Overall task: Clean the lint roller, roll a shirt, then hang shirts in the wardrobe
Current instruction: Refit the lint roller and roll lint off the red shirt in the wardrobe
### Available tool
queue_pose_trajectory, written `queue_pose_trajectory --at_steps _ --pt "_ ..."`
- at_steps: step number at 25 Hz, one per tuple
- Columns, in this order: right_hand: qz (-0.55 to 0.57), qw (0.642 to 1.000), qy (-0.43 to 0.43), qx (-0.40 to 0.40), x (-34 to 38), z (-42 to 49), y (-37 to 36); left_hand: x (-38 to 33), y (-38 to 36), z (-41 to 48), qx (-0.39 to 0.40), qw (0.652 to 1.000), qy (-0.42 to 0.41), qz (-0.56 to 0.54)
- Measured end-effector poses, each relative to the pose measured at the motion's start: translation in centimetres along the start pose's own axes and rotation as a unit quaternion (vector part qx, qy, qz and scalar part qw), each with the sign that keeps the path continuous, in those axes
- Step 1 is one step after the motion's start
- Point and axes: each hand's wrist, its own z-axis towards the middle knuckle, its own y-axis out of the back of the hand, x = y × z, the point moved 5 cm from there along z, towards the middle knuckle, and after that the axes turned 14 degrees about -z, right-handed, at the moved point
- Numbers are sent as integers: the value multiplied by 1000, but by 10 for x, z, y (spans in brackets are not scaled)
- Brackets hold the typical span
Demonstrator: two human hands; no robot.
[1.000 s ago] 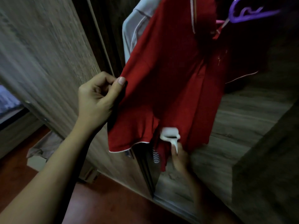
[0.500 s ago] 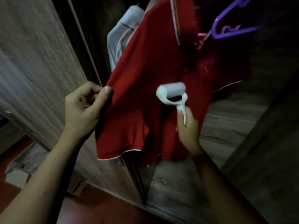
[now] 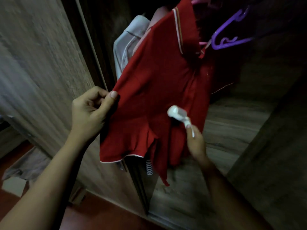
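Lint roller point(image 3: 177, 112), its handle clasped in the grip of the right hand point(image 3: 196, 143), has dropped from mid-chest to low on the hanging red shirt point(image 3: 157, 80), whose side edge the left hand point(image 3: 89, 113) pinches taut: rolling judged still under way.

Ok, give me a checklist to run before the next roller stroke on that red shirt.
1. Left hand pinches the red polo shirt at its side edge, spreading it: ok.
2. Right hand grips the white plastic lint roller by its handle: ok.
3. Roller head on the shirt's front: ok.
4. Shirt hung securely at the top: cannot tell, the collar hides it.
5. Roller sheet clean: cannot tell, blurred.
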Motion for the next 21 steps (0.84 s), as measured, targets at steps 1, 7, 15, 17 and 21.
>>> queue_pose_trajectory --at_steps 1,7,15,17,21 --pt "-1 999 9 -31 9 25 16 0 0 0 1 1000 1 1" --pt "42 996 24 -81 34 100 68 -2 1 2 1 1000 -4 -1" --pt "-9 994 -23 106 -46 -24 -37 1 3 0 1 999 -16 29" --pt "6 999 -45 24 -34 35 -1 1 3 0 -3 1000 -16 27" --pt "58 995 -18 -77 7 146 71 -3 0 1 9 999 -20 24"
